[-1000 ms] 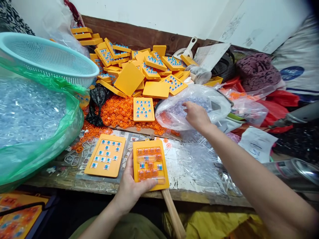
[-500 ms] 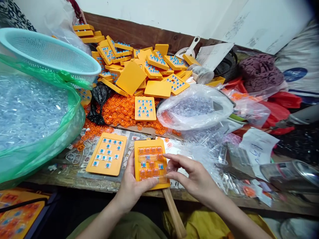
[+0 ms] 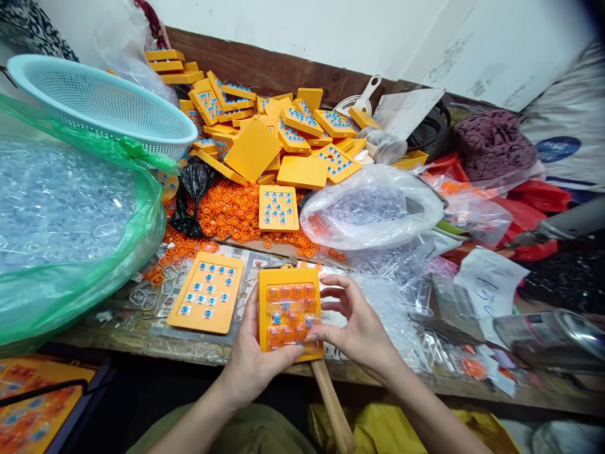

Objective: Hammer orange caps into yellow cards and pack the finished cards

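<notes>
Near the bench's front edge, a yellow panel [image 3: 289,277] with orange rings and clear pieces on it is held by my left hand [image 3: 258,353]. The left thumb lies across its lower edge, with the fingers along the left side. My right hand [image 3: 352,318] is at the panel's right side, thumb on the face near the lower right and fingers curved by the edge. Whether a small piece is between these fingers is too unclear to tell. Left of the held panel lies another yellow panel [image 3: 205,292] with blue and clear pieces. A smaller yellow panel [image 3: 278,208] lies behind.
Many yellow panels [image 3: 253,148] are piled at the back, above loose orange rings [image 3: 231,211]. A green bag [image 3: 151,221] of clear pieces and a blue basket [image 3: 99,104] stand left. A white bag [image 3: 312,221] sits right of centre. A wooden handle [image 3: 332,403] juts forward.
My right thumb has moved onto the lower right of the panel's face, and the right fingers have shifted to its edge. The view has shifted slightly. My left hand still holds the panel.
</notes>
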The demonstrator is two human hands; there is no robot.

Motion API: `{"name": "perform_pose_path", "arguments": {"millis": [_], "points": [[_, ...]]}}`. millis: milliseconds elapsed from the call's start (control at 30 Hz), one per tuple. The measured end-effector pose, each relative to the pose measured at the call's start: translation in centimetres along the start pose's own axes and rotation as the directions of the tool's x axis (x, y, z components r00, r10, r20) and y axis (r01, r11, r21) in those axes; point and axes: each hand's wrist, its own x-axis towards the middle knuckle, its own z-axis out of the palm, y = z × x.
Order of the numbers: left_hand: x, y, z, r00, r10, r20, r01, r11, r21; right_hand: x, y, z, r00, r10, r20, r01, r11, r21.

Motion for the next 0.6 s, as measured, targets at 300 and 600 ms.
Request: {"name": "perform_pose_path", "arguments": {"millis": [300,600], "points": [[-0.5,-0.4,-0.3,1.000,-0.014,0.007,0.014,1.000,-0.003,1.8,-2.5,0.1,0.821,0.316,0.476,-0.461,0.858,0.225],[-0.4,-1.3,-1.0,0.999,-0.012,0.030,0.013,1.000,-0.019,2.0,-3.2,0.4,0.827,0.315,0.465,-0.447,0.871,0.205]]}}
